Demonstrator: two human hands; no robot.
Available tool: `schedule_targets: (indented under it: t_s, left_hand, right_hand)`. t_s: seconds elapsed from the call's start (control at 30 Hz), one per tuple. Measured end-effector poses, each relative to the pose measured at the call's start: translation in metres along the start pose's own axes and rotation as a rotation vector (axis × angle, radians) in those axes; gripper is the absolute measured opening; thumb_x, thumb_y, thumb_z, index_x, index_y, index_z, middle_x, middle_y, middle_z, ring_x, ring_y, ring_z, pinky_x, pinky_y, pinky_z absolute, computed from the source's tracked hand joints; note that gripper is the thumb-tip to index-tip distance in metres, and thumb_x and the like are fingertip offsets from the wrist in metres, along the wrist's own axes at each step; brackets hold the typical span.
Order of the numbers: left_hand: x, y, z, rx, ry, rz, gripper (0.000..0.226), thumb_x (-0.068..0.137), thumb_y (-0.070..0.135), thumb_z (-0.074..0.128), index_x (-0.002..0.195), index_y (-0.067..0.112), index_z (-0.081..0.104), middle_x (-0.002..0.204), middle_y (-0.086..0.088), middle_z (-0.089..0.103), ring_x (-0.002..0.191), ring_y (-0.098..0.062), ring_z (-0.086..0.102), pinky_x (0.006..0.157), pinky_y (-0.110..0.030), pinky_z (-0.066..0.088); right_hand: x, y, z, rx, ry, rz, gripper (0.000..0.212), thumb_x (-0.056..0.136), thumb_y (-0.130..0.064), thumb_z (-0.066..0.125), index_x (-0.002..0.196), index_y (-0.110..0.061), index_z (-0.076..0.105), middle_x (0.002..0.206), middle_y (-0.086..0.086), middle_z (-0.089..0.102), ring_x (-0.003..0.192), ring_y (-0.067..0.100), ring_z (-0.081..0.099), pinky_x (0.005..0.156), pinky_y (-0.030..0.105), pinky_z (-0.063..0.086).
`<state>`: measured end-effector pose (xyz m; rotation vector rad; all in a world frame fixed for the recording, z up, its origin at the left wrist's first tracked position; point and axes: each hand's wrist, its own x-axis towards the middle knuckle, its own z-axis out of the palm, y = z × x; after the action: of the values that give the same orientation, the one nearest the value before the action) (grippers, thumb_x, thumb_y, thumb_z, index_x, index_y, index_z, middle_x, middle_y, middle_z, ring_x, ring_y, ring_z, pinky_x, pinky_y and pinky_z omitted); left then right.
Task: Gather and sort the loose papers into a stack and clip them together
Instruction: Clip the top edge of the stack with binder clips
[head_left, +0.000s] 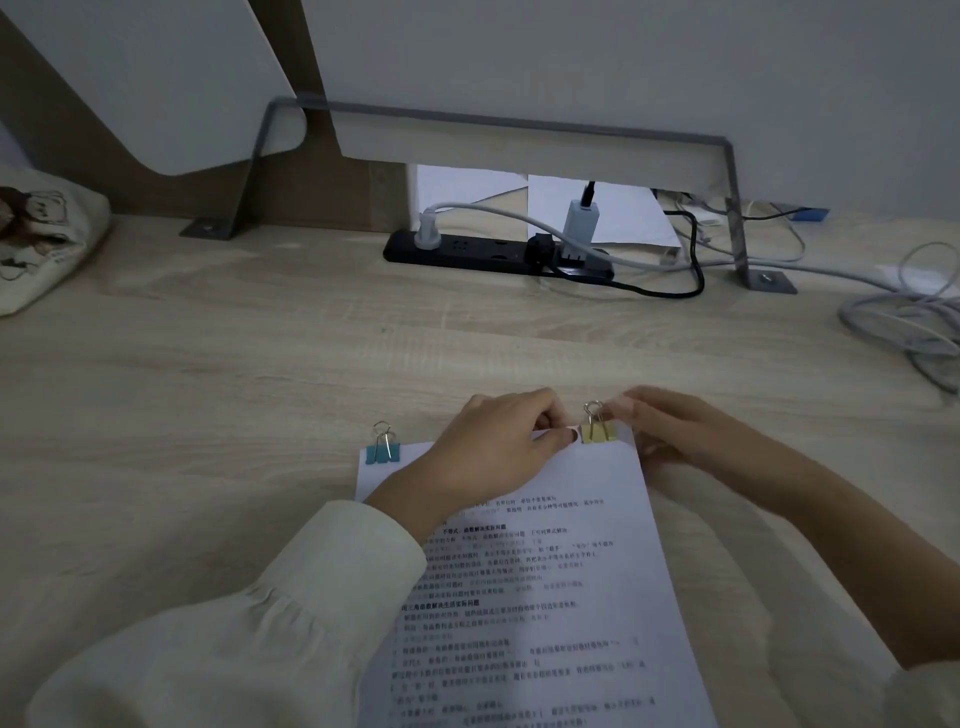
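Observation:
A stack of printed white papers (545, 597) lies on the wooden desk in front of me. A blue binder clip (383, 451) grips its top left corner, wire handles upright. A yellow binder clip (598, 432) sits on the top edge near the right corner, its handles also raised. My left hand (493, 441) presses on the top of the stack, fingertips just left of the yellow clip. My right hand (670, 431) touches the yellow clip's wire handle from the right, with fingers pinched at it.
A black power strip (498, 254) with plugs and cables lies at the back under a grey metal bracket (737, 218). Coiled grey cables (904, 322) sit at the right. A printed cloth bag (41, 244) rests at the far left. Loose white sheets (618, 213) lie behind the strip.

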<state>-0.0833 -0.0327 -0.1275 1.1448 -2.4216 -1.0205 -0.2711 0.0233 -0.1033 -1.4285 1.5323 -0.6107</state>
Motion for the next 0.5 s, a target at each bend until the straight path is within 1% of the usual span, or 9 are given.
schedule_targets:
  t_s: [0.03,0.07,0.13,0.2,0.27,0.33,0.37,0.43,0.5]
  left_hand:
    - [-0.001,0.000,-0.003,-0.012,0.021,0.004,0.017,0.093,0.033,0.049,0.095,0.019,0.058,0.088,0.015,0.058,0.094,-0.009,0.055,0.098,-0.034,0.039]
    - [-0.001,0.000,-0.007,-0.020,0.050,0.007,0.017,0.093,0.034,0.049,0.095,0.019,0.058,0.091,0.013,0.060,0.096,-0.010,0.056,0.098,-0.035,0.040]
    - [-0.001,0.002,-0.016,-0.019,0.138,0.020,0.015,0.093,0.033,0.049,0.093,0.020,0.057,0.094,0.010,0.061,0.096,-0.013,0.056,0.095,-0.035,0.041]
    - [-0.004,0.004,-0.025,-0.032,0.260,0.045,0.010,0.093,0.027,0.050,0.094,0.020,0.058,0.093,0.010,0.059,0.095,-0.012,0.056,0.093,-0.033,0.041]
    - [-0.011,0.005,-0.033,-0.062,0.381,0.072,0.014,0.093,0.019,0.049,0.103,0.020,0.059,0.100,0.010,0.057,0.100,-0.009,0.053,0.093,-0.028,0.039]
    - [-0.024,0.000,-0.040,-0.047,0.444,0.091,0.025,0.094,0.017,0.047,0.117,0.019,0.055,0.117,0.007,0.054,0.113,-0.009,0.047,0.099,-0.026,0.035]
    - [-0.033,-0.005,-0.043,-0.037,0.443,0.088,0.029,0.094,0.018,0.047,0.123,0.019,0.053,0.125,0.005,0.052,0.117,-0.008,0.043,0.100,-0.023,0.032]
    - [-0.054,-0.021,-0.047,-0.014,0.391,0.050,0.035,0.095,0.021,0.046,0.130,0.020,0.047,0.136,0.005,0.045,0.117,-0.004,0.039,0.096,-0.016,0.027]
    - [-0.076,-0.042,-0.049,0.047,0.318,-0.025,0.042,0.096,0.026,0.045,0.138,0.021,0.040,0.145,0.005,0.036,0.127,-0.005,0.033,0.100,-0.013,0.022]
  right_hand:
    - [-0.013,0.004,0.003,0.110,-0.035,0.020,0.060,0.067,-0.070,0.056,0.099,-0.021,0.066,0.094,-0.001,0.073,0.087,0.016,0.069,0.087,0.035,0.052]
    - [-0.027,0.007,0.008,0.209,-0.086,0.052,0.054,0.070,-0.064,0.058,0.104,-0.023,0.065,0.100,-0.001,0.073,0.093,0.015,0.069,0.087,0.033,0.052]
    - [-0.051,0.011,0.019,0.373,-0.176,0.137,0.045,0.076,-0.048,0.061,0.116,-0.026,0.062,0.111,0.004,0.071,0.100,0.021,0.069,0.079,0.029,0.054]
    - [-0.066,0.011,0.033,0.496,-0.182,0.187,0.033,0.085,-0.029,0.063,0.118,-0.027,0.060,0.112,0.009,0.071,0.098,0.027,0.069,0.070,0.029,0.056]
    - [-0.071,0.011,0.049,0.580,-0.053,0.216,0.028,0.091,-0.013,0.053,0.117,-0.021,0.060,0.107,0.013,0.072,0.096,0.035,0.069,0.071,0.040,0.059]
    - [-0.067,0.009,0.065,0.601,0.149,0.235,0.025,0.093,-0.008,0.048,0.114,-0.011,0.062,0.101,0.019,0.073,0.091,0.041,0.068,0.082,0.053,0.055]
    - [-0.063,0.006,0.072,0.603,0.211,0.241,0.023,0.094,-0.008,0.048,0.111,-0.009,0.062,0.098,0.020,0.073,0.090,0.042,0.068,0.085,0.057,0.052]
    - [-0.050,-0.005,0.090,0.633,0.262,0.227,0.021,0.094,-0.010,0.049,0.110,-0.008,0.062,0.098,0.018,0.073,0.088,0.041,0.069,0.083,0.057,0.053]
    - [-0.031,-0.019,0.108,0.668,0.287,0.190,0.019,0.094,-0.009,0.049,0.108,-0.008,0.061,0.098,0.017,0.073,0.082,0.036,0.071,0.071,0.047,0.058]
